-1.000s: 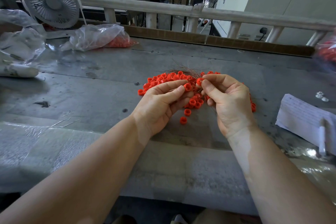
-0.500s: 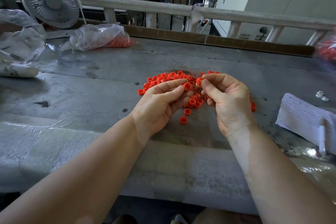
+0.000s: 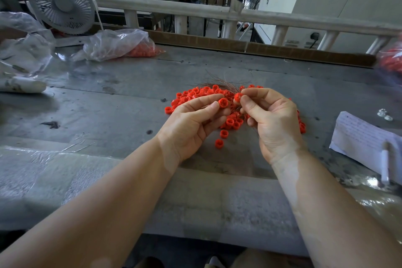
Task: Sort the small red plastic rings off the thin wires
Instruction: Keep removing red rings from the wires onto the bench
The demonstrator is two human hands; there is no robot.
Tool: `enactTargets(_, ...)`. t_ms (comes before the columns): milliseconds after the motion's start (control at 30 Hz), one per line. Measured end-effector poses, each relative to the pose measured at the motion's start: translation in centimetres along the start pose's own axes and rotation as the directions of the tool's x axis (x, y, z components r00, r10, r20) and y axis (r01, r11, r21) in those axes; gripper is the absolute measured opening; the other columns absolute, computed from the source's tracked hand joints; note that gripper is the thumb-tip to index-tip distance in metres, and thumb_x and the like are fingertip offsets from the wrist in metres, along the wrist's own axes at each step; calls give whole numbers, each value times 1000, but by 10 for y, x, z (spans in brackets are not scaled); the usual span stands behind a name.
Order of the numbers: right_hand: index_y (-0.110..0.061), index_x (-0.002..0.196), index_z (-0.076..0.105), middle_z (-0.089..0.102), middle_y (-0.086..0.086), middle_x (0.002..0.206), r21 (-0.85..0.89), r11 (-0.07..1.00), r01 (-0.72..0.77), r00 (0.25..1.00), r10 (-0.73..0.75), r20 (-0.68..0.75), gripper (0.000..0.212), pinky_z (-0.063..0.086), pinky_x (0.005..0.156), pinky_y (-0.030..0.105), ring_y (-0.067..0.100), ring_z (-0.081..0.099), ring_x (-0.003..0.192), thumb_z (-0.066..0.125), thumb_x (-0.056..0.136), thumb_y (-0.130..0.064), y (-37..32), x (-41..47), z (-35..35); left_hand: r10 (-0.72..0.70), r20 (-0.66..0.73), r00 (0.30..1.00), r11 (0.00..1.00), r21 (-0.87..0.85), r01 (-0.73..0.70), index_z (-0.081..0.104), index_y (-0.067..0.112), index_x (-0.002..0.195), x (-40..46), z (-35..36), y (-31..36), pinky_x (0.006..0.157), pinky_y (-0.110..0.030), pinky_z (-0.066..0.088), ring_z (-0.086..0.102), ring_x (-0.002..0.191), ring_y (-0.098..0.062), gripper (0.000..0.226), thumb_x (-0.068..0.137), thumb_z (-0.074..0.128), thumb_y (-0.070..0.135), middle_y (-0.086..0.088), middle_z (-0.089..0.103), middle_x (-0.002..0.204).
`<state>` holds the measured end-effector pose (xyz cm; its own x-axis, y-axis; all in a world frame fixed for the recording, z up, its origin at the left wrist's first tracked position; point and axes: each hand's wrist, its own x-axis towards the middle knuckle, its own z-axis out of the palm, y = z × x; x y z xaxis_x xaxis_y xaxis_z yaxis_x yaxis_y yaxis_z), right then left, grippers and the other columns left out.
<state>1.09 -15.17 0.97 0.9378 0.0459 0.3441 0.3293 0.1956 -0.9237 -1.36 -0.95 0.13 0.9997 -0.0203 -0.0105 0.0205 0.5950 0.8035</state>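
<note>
A heap of small red plastic rings point(image 3: 196, 93) lies on the grey metal table point(image 3: 121, 115), with a tuft of thin brown wires point(image 3: 221, 82) sticking out at its far side. My left hand point(image 3: 191, 124) pinches one red ring point(image 3: 223, 102) between thumb and forefinger. My right hand point(image 3: 272, 122) pinches another red ring point(image 3: 237, 97) at its fingertips, close beside the first. Both hands hover just above the heap. Two loose rings point(image 3: 219, 143) lie nearer me.
A clear plastic bag with red rings point(image 3: 121, 45) and a grey fan point(image 3: 63, 4) stand at the back left. More crumpled plastic point(image 3: 21, 50) lies far left. A written paper with a pen point(image 3: 367, 139) lies at the right. A railing point(image 3: 217, 14) runs behind the table.
Almost nothing differs. Both hands hold their rings over the heap in the same spot, with only slight finger movement.
</note>
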Motion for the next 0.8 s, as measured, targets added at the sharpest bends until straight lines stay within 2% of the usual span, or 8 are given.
enactTargets(800, -16, 83, 68, 69, 2, 73, 3, 1000, -28, 1000, 28, 2, 21, 37, 44, 13, 3, 55, 54, 60, 84, 3, 0, 0, 1, 1, -1, 1000, 1000, -8, -1, 68, 6, 85, -1, 0, -1, 57, -20, 55, 69, 65, -12, 15, 82, 55, -1, -6, 72, 73)
